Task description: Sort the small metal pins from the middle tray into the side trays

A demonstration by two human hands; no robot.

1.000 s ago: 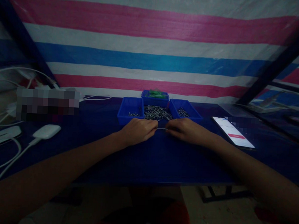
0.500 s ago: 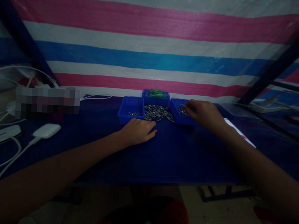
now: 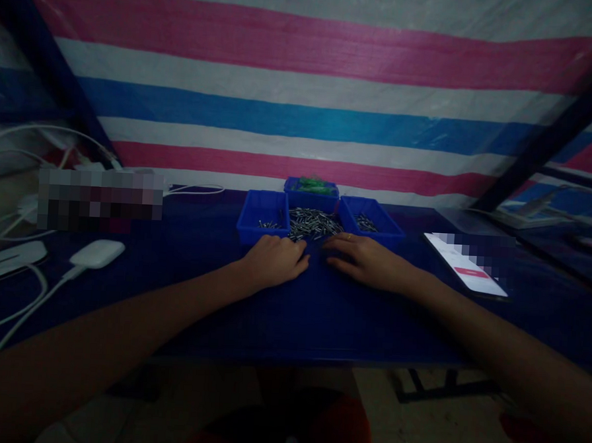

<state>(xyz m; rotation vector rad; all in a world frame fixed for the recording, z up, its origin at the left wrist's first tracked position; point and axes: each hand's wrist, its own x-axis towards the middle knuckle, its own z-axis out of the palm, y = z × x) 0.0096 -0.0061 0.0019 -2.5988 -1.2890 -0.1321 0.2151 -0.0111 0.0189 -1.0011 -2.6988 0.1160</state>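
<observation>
A loose pile of small, slender metal pieces, too small to name exactly, lies on the blue table between two blue bins. My left hand rests at the pile's front left edge, by the left bin, its fingers bent forward and the thumb apart. I see nothing held in it, though its fingertips are partly hidden. Over the pile's front right edge, my right hand reaches with spread fingers and nothing visible in them. Both the left bin and the right bin contain similar metal pieces.
Behind the pile stands a third blue bin with green items. A lit phone lies at the right. White cables and a white charger occupy the left. A striped sheet hangs behind the table.
My right hand has left the right bin and moved down and left to the front of the pile, with its fingers now spread. My left hand stays in place.
</observation>
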